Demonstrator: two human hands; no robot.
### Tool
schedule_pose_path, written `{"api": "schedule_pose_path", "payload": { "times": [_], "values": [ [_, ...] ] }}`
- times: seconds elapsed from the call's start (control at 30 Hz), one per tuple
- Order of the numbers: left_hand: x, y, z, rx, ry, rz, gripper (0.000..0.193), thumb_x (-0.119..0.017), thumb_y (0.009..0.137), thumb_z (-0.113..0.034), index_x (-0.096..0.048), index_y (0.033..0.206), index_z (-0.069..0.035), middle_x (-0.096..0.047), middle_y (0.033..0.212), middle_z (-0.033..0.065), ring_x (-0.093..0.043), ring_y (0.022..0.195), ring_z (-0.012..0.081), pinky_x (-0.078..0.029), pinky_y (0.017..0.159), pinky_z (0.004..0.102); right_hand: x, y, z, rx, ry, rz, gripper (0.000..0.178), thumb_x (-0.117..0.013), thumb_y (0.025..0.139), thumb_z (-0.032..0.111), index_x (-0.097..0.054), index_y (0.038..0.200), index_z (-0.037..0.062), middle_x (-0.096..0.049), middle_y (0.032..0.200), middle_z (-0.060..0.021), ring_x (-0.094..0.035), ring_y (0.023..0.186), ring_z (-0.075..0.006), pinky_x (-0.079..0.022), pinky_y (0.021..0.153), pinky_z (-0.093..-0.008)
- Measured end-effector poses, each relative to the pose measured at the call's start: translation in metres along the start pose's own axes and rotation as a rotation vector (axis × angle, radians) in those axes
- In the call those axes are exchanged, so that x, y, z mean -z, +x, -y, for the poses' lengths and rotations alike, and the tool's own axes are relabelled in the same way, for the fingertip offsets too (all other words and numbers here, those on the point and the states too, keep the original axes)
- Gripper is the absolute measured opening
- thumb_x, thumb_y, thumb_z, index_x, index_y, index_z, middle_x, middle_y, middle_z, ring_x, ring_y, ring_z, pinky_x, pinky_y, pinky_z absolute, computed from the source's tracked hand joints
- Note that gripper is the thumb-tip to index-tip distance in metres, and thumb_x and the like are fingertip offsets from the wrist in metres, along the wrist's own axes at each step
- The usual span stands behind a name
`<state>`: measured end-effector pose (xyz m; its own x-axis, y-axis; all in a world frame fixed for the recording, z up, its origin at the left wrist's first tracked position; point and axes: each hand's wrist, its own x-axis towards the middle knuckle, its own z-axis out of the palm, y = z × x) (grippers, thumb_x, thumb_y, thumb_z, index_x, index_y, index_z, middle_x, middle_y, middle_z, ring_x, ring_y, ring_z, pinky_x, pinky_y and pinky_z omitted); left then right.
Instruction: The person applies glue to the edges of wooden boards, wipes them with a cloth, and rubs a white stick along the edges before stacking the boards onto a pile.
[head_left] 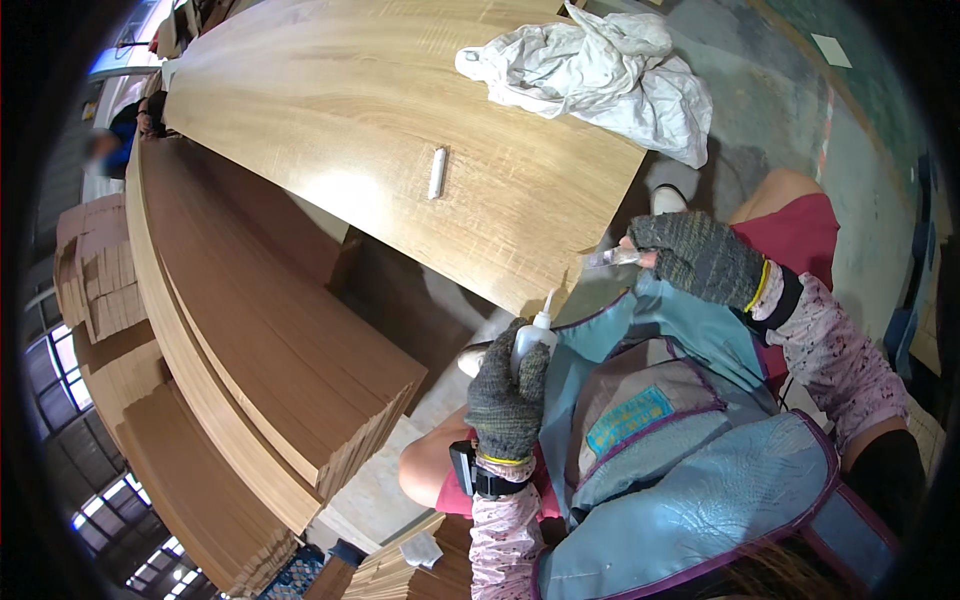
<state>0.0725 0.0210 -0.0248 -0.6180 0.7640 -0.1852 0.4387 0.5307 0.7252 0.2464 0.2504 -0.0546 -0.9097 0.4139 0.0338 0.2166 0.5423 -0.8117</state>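
My left hand [507,400], in a dark grey knitted glove, is closed around a white squeeze bottle [532,343]. The bottle stands upright, its thin nozzle pointing up beside the near edge of a wood-grain panel [330,110]. My right hand [697,258], gloved alike with bare fingertips, pinches a small flat pale tool [612,258]; its exact kind is unclear. The tool points left, its tip at the panel's near right corner; I cannot tell whether it touches. A short white stick-like piece [437,173] lies on the panel.
A crumpled white cloth [600,75] hangs over the panel's right edge. Stacked brown boards [270,300] fill the left side, with more stacks [190,470] beyond. Another person [125,135] stands at the far left end. A light blue apron [700,490] covers my lap.
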Motion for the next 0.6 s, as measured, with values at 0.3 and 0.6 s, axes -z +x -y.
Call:
{"api": "schedule_pose_path", "payload": {
  "times": [0.3,0.6],
  "values": [
    [-0.001,-0.005,0.003,0.058,-0.040,-0.001,0.027,-0.064,0.085,-0.015,-0.060,0.107,-0.001,-0.065,0.092,0.0142,-0.064,0.084,0.0214,-0.050,0.077,0.0323,0.006,-0.001,-0.005,-0.082,0.052,0.102,0.027,-0.057,0.088,0.015,-0.059,0.108,-0.0023,-0.067,0.097,-0.0124,-0.065,0.087,-0.0265,-0.050,0.078,-0.0343],
    [-0.002,-0.004,0.004,0.041,-0.035,-0.021,0.030,-0.064,0.086,-0.020,-0.060,0.111,-0.005,-0.065,0.093,0.0178,-0.066,0.084,0.0292,-0.052,0.071,0.0359,0.004,-0.007,-0.012,0.013,0.045,0.090,0.028,-0.058,0.087,0.015,-0.058,0.111,0.0003,-0.066,0.102,-0.0107,-0.063,0.088,-0.0273,-0.048,0.079,-0.0361]
  ]
}}
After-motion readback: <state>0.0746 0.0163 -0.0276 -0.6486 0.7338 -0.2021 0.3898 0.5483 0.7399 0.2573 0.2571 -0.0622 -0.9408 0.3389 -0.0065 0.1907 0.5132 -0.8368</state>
